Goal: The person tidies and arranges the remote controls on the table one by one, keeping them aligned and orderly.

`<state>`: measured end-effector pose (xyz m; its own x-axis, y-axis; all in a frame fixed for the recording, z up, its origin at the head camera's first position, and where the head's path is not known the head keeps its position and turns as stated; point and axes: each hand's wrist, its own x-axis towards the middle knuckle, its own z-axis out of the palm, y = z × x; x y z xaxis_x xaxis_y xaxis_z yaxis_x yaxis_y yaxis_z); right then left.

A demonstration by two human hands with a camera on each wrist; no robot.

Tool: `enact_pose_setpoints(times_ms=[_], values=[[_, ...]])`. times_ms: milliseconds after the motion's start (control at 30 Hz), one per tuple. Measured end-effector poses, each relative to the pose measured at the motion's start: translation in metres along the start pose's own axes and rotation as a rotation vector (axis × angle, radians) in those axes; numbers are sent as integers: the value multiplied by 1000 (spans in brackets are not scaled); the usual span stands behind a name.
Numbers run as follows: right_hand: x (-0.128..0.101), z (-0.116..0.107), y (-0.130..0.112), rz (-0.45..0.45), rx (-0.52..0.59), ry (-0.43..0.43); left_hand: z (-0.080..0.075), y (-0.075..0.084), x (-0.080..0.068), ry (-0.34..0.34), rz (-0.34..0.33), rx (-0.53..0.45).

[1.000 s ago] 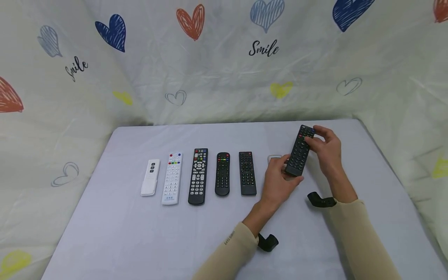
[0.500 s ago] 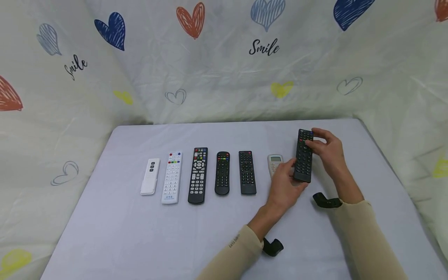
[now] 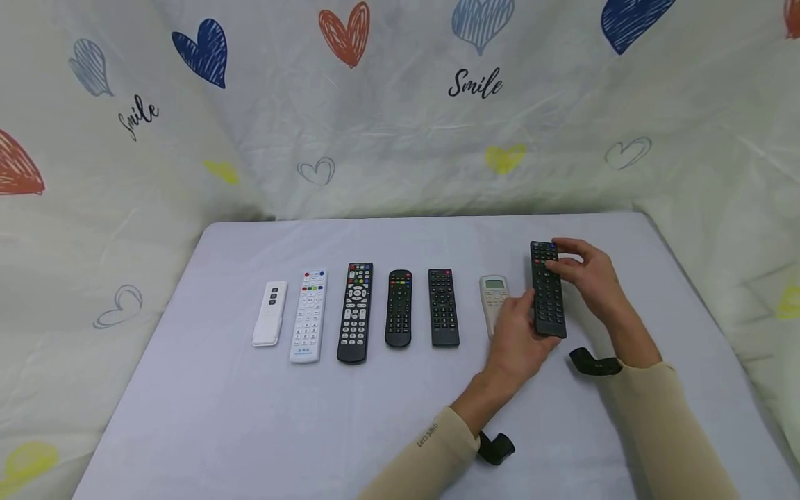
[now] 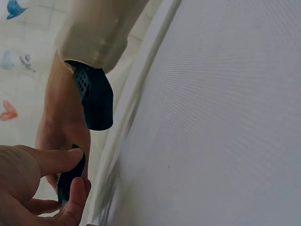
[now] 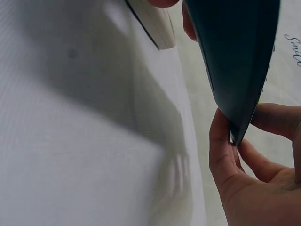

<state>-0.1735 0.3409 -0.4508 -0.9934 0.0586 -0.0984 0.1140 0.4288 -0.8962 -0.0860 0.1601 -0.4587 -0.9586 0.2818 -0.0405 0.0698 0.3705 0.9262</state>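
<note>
A black remote control [image 3: 547, 292] with rows of small buttons is held between both hands at the right of the table. My left hand [image 3: 520, 340] grips its near end from the left. At the far end, my right hand [image 3: 589, 278] pinches its right edge between thumb and fingers. In the right wrist view the dark back of the remote control [image 5: 235, 52] shows, raised over the white table. Just left of it lies a light grey remote with a small screen [image 3: 494, 295], its lower part hidden behind my left hand.
Left of the hands several remotes lie in a row: a black one [image 3: 444, 309], a rounded black one [image 3: 398, 309], a long black one [image 3: 355, 312], a white one with coloured buttons [image 3: 309, 316] and a small white one [image 3: 270, 314]. A heart-printed cloth [image 3: 400, 125] hangs behind the table [image 3: 250, 417].
Both hands have brought the black remote nearer the front and slightly right, turning it from slanted to almost straight. The grey remote's screen has come into view beside the left hand.
</note>
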Motion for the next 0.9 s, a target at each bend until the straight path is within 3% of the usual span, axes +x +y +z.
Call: enact_pose_setpoints(times_ms=[200,533,900], values=[[-1,-3,6,-4,-52,-31,5,2,-2,2,5,142],[-6,-6,10,17,-171,-32,9,7,-6,-11,32,237],[-10,-4,15,-3,-221,-57,16,8,-7,-24,-23,297]])
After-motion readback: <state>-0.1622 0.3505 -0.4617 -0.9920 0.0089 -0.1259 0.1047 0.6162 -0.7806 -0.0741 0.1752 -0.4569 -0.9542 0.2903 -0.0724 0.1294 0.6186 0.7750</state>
